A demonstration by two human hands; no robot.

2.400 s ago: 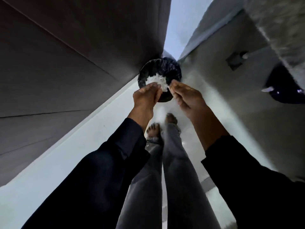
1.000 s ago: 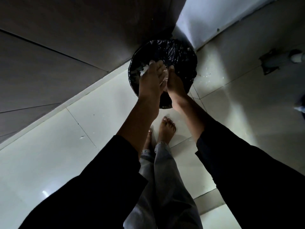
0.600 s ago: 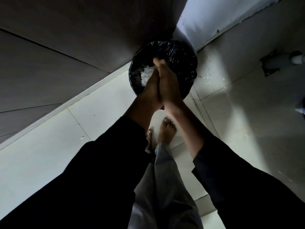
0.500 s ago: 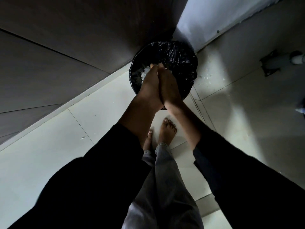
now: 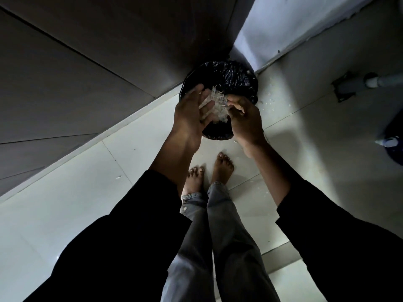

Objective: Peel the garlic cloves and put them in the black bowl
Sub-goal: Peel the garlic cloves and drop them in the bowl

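I stand over a round bin lined with a black plastic bag (image 5: pixel 239 73), set on the floor in a corner. Both my hands hover above its near side. My left hand (image 5: pixel 189 114) has its fingers straight and spread, with thin peel flakes stuck to them. My right hand (image 5: pixel 246 120) faces it with loosely bent fingers. Between the two hands shows a clump of white garlic peel (image 5: pixel 218 105); whether it lies in the bin or is falling is unclear. No bowl or cloves are in view.
Dark cabinet panels (image 5: pixel 87 62) run along the left. Pale floor tiles carry scattered peel bits (image 5: pixel 268 101) right of the bin. My bare feet (image 5: pixel 222 168) stand just before it. A grey pipe (image 5: pixel 375 81) and a dark object (image 5: pixel 392 144) sit at the right.
My hands were pressed together over the bin half a second ago; they have now come apart, and the white peel shows between them.
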